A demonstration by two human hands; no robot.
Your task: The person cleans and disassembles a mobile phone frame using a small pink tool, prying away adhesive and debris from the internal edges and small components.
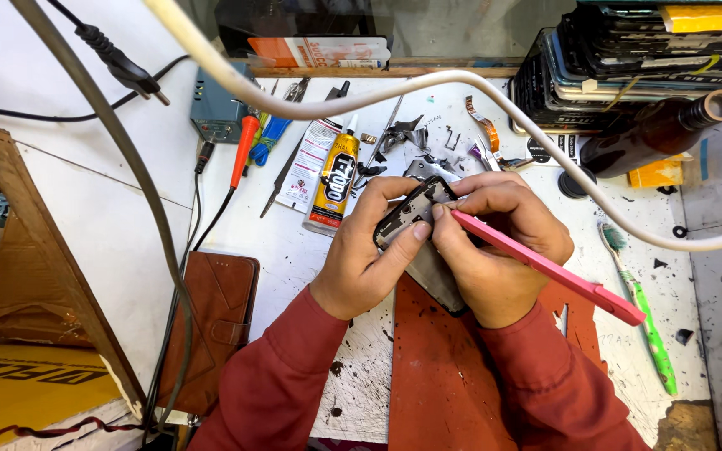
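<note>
- Two bare hands in dark red sleeves meet over the bench centre; the left hand cradles a small dark rectangular phone body from below and from the side, thumb pressed along its near edge, apparently to steady it.
- The right hand has its fingers closed round a flat pink plastic pry tool, held pen-fashion; its tip meets the phone's edge beside the left thumb, the long handle trailing out to the right.
- The phone is held tilted above a rust-red work mat, near the body, where both wrists can rest.
- A yellow-and-black glue tube and a green-handled toothbrush lie to either side, within reach.
- Hidden: the tool's tip and most of the phone's face lie under the fingers; whether a seam has opened cannot be told; a thick white cable crosses the view; small metal parts behind the hands are too jumbled to identify.
</note>
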